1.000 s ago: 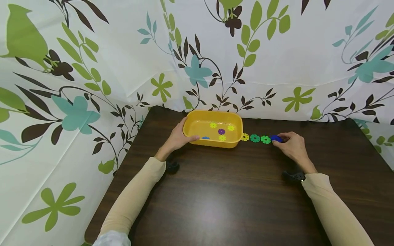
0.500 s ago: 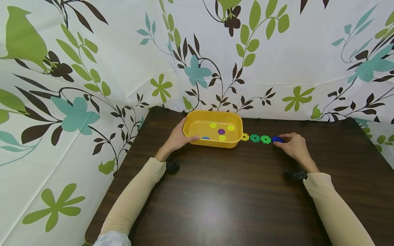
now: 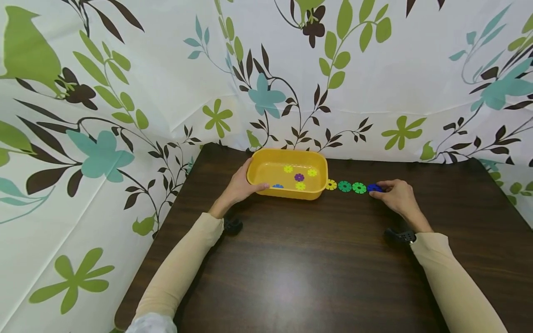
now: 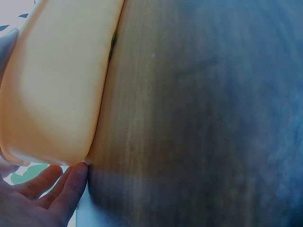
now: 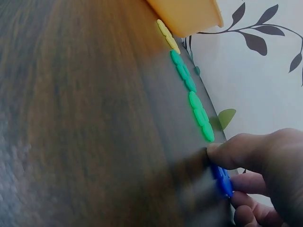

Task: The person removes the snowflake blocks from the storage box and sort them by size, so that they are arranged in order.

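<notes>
My left hand holds the left end of a yellow plastic tub, thumb over the rim. In the left wrist view its fingertips touch the tub's end wall. My right hand pinches a dark blue flower-shaped disc at the right end of a row on the table. Left of it lie a bright green disc, a darker green disc and a yellow disc beside the tub. In the right wrist view the blue disc lies between thumb and fingers, partly hidden.
Inside the tub lie several more discs, among them a purple one and a blue one partly hidden by the front wall. The dark wooden table meets a leaf-patterned cloth behind and at the left.
My right hand has shifted slightly right with the blue disc, and a small gap now shows between it and the bright green disc. My left hand and the tub have stayed in place.
</notes>
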{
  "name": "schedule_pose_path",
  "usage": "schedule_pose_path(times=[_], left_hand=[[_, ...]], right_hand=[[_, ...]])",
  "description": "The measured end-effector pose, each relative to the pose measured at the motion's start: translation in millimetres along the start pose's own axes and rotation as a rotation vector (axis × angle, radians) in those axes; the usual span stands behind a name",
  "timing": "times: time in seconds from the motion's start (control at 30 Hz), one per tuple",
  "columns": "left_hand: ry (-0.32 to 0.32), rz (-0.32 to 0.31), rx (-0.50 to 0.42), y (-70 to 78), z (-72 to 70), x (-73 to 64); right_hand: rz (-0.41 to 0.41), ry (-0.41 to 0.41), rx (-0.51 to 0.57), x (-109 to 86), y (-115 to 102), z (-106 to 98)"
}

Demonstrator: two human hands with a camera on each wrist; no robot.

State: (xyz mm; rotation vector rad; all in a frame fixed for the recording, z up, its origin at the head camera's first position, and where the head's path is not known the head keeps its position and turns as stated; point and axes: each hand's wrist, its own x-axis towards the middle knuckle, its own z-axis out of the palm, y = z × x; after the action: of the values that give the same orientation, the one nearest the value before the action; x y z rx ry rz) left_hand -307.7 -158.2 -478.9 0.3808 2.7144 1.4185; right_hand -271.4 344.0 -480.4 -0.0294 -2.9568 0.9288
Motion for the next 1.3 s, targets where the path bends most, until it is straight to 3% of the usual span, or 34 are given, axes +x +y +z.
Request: schedule_pose_path(times=[0.17, 0.3, 0.47, 0.63, 0.93, 1.3], left_hand=[[0.001, -0.007, -0.007, -0.8, 0.0, -0.6], [-0.001, -0.001, -0.006, -0.3, 0.1, 0.4], [-0.002, 0.007, -0.017, 0.5, -1.1, 1.0], [-0.003, -0.010, -0.013, 1.0, -1.4, -0.1], [-0.002, -0.012, -0.016, 1.2, -0.6, 0.1], [-0.009, -0.009, -0.006, -1.6, -1.6, 0.7]], right_hand=[[-0.013, -0.003, -0.002, -0.2, -0.8, 0.7], [-0.044, 0.068, 0.028, -3.4, -9.3, 3.5], [-0.124, 0.176, 0.079, -5.0, -41.1, 7.2], [-0.218, 0.184, 0.114, -2.3, -78.6, 11.6], [-0.335, 0.084, 0.135, 13.8, -134.5, 29.6], [-0.491, -0.178, 0.030, 36.1, -194.8, 65.5]])
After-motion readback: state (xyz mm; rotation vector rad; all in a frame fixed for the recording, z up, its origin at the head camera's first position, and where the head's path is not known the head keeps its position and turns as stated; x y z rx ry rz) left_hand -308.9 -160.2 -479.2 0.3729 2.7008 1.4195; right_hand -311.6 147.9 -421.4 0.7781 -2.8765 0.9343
